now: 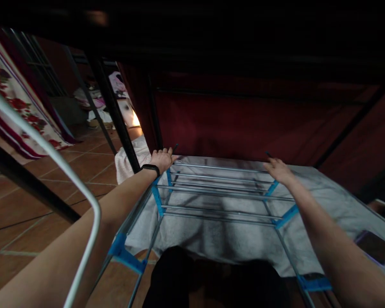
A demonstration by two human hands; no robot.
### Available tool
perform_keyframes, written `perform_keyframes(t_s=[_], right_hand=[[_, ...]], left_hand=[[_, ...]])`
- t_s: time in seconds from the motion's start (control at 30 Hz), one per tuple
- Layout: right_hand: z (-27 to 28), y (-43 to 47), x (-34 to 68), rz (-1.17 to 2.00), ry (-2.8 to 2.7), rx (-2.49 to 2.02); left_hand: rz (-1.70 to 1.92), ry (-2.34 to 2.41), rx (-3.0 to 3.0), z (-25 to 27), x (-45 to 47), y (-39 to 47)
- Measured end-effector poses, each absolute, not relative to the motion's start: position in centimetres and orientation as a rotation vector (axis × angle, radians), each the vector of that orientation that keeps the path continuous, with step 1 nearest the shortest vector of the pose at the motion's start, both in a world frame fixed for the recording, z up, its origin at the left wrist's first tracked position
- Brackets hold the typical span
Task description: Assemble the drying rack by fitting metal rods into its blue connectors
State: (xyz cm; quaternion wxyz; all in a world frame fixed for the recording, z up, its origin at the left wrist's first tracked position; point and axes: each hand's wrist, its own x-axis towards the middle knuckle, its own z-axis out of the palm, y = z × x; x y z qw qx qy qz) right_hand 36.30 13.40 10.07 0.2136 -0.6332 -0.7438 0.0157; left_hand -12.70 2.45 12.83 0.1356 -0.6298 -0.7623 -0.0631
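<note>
A rack of grey metal tubes with blue plastic joints, which looks like a shoe rack [211,191], stretches away from me between my arms. Its far part lies over a bed's pale sheet [211,244]. At the rack's far left corner, my left hand [162,160], with a dark band on the wrist, has its fingers curled over the frame. My right hand [278,170] is closed around the far right corner, with its fingertips partly hidden. Dark tube ends poke up beside both hands. Both arms reach forward along the sides of the rack.
Black bed posts [115,115] and a dark overhead frame surround me. A pale bent tube [73,177] crosses close on the left. A phone [374,247] lies on the bed at right. Behind is a dark red cloth [244,124]; left are tiled floor [93,156] and flowered curtain [22,102].
</note>
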Motion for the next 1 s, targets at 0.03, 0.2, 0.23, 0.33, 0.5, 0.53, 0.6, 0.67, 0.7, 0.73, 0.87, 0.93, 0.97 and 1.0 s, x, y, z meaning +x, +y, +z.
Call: perform_keyframes(t_s=[0.03,0.2,0.23,0.33,0.5,0.53,0.6,0.67,0.7,0.73,0.87,0.93,0.97,1.0], right_hand=[[10.0,12.0,35.3,0.049,-2.068,-1.695],[9.2,3.4,32.1,0.044,-2.012,-1.351],[8.9,1.6,31.8,0.052,-1.983,-1.288],[7.6,-2.9,31.5,0.211,-1.936,-1.134],[2.7,-6.9,29.7,0.507,-1.97,-1.052],[1.5,-7.2,29.1,0.533,-1.986,-1.044],[-0.6,-7.3,28.1,0.531,-2.021,-1.059],[-2.3,-6.9,27.6,0.491,-2.05,-1.109],[-2.9,-6.6,27.5,0.465,-2.06,-1.142],[-3.4,-6.2,27.6,0.439,-2.072,-1.171],[-4.4,-3.5,28.3,0.353,-2.192,-1.194],[-4.6,-1.5,28.2,0.334,-2.281,-1.205],[-4.7,-0.3,28.0,0.336,-2.332,-1.231],[-4.8,0.8,27.5,0.348,-2.391,-1.265]], left_hand=[[-0.182,-2.213,-1.831,13.2,-12.4,2.4],[-0.214,-2.369,-1.831,14.4,-10.8,1.8],[-0.218,-2.37,-1.835,14.6,-10.6,1.7],[-0.24,-2.341,-1.837,15.4,-9.9,1.6],[-0.858,-2.418,-1.69,18.4,-7.6,2.7],[-1.083,-2.368,-1.652,19.0,-6.5,2.6],[-1.494,-2.138,-1.607,19.4,-3.6,1.5],[-1.81,-1.856,-1.586,18.1,-0.1,-1.0],[-1.939,-1.734,-1.574,16.7,1.6,-2.7],[-2.046,-1.643,-1.55,14.8,3.1,-4.4],[-2.147,-1.699,-1.532,4.9,5.8,-10.5],[-2.128,-1.85,-1.465,0.5,4.7,-12.0],[-2.136,-1.907,-1.338,-1.1,3.7,-12.3],[-2.152,-1.957,-1.178,-2.4,2.4,-12.4]])
